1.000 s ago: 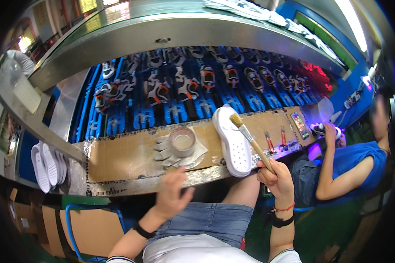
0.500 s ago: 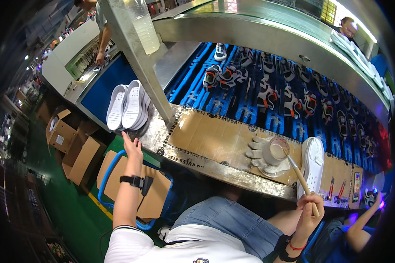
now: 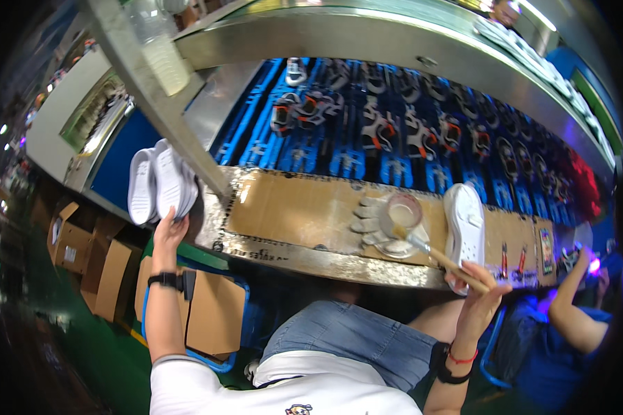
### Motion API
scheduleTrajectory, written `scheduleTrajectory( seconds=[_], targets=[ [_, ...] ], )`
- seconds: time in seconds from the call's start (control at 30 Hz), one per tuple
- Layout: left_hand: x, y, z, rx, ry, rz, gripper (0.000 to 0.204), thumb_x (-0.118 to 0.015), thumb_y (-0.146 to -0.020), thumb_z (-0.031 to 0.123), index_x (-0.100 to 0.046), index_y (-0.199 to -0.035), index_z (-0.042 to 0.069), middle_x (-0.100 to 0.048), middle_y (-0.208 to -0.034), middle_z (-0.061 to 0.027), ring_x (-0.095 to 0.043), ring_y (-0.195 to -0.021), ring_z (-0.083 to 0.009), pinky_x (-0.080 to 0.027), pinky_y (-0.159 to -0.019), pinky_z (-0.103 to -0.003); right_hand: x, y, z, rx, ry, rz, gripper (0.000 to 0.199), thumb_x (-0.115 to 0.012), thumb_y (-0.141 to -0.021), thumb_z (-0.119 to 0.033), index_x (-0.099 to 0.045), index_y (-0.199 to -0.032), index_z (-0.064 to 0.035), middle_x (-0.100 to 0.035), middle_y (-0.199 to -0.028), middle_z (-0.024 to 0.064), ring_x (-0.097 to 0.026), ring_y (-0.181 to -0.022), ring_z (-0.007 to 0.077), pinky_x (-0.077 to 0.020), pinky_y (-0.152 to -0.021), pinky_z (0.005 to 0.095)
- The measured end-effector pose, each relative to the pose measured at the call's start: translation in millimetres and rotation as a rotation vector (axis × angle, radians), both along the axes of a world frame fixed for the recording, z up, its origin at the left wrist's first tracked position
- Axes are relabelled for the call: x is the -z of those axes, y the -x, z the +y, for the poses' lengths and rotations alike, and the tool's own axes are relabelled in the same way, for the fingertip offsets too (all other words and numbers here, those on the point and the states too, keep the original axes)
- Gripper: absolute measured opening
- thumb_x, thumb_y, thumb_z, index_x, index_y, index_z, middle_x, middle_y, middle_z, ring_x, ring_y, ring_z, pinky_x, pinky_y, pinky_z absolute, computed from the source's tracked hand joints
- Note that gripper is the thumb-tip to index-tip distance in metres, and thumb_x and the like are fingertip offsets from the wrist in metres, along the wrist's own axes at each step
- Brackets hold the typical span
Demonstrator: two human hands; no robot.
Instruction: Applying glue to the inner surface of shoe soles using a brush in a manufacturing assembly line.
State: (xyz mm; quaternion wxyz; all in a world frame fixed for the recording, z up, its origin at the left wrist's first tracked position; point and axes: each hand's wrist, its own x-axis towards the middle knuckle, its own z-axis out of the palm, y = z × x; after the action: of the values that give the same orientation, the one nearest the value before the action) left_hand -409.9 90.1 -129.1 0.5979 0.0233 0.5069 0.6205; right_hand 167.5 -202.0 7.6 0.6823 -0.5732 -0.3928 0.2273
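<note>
My left hand [image 3: 169, 234] is at the near end of a stack of white shoe soles [image 3: 167, 181], its fingers closing on the heel of one; blur hides part of the grip. Another white sole [image 3: 142, 187] leans beside the stack. My right hand [image 3: 479, 287] grips a wooden-handled brush [image 3: 446, 261]. The brush's bristles reach over the front rim of a cup [image 3: 413, 206] with pale liquid inside. Under the cup lies a whitish glove [image 3: 368, 220]. Just beyond my right hand, a single white sole [image 3: 455, 218] lies on the bench.
Cardboard [image 3: 291, 207] covers the bench, which a metal post [image 3: 152, 97] crosses at left. Behind it, a blue rack [image 3: 346, 162] carries several shoes. Two red-handled tools [image 3: 521, 260] and a phone [image 3: 547, 250] lie at right, near a co-worker's arm [image 3: 567, 297]. Open boxes [image 3: 118, 280] stand at left.
My left hand has reached forward to the stacked soles. The brush has tilted lower, toward the cup, as my right hand turned. The whole view has shifted, so the bench appears further left.
</note>
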Motion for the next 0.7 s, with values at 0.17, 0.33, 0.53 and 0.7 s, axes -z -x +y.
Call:
scheduleTrajectory(
  seconds=[0.17, 0.33, 0.53, 0.7],
  targets=[
    [2, -43, -113, 0.239, -0.277, 0.087, 0.052, -0.066, -0.087, 0.014, -0.040, -0.131, 0.006, -0.050, -0.126, -0.0118, -0.051, -0.112, -0.0251, -0.046, -0.094, -0.038, -9, -20, 25, -0.107, 0.026, -0.171, 0.049, -0.035, -0.101, -0.038, -0.061, -0.094, 0.0036, -0.066, -0.084, 0.0108, -0.054, -0.073, 0.0105, -0.0391, -0.066, 0.0222],
    [-36, -114, -194, 0.442, -0.301, 0.226, 0.054, -0.063, -0.089, 0.014, -0.036, -0.135, 0.008, -0.047, -0.132, -0.0093, -0.047, -0.121, -0.0245, -0.041, -0.101, -0.039, 1, -28, 41, -0.090, 0.092, -0.169, 0.033, -0.043, -0.100, -0.025, -0.060, -0.089, 0.0006, -0.059, -0.078, 0.0031, -0.045, -0.068, 0.0064, -0.0360, -0.061, 0.0204],
    [-59, -247, -172, 0.677, -0.272, 0.002, 0.053, -0.060, -0.089, 0.009, -0.034, -0.135, 0.005, -0.046, -0.132, -0.0105, -0.048, -0.120, -0.0262, -0.041, -0.100, -0.045, 5, -25, 59, -0.180, 0.183, -0.121, 0.031, -0.048, -0.098, -0.022, -0.067, -0.104, 0.0021, -0.069, -0.088, 0.0062, -0.056, -0.075, 0.0084, -0.0433, -0.068, 0.0206],
    [-41, -312, -148, 0.702, -0.317, 0.114, 0.045, -0.057, -0.091, 0.006, -0.034, -0.128, 0.002, -0.048, -0.123, -0.0154, -0.053, -0.113, -0.0263, -0.049, -0.093, -0.043, 11, -24, 75, -0.136, 0.248, -0.173, 0.020, -0.064, -0.087, -0.011, -0.068, -0.100, 0.0039, -0.070, -0.087, 0.0065, -0.062, -0.078, 0.0090, -0.0473, -0.068, 0.0209]
  ],
)
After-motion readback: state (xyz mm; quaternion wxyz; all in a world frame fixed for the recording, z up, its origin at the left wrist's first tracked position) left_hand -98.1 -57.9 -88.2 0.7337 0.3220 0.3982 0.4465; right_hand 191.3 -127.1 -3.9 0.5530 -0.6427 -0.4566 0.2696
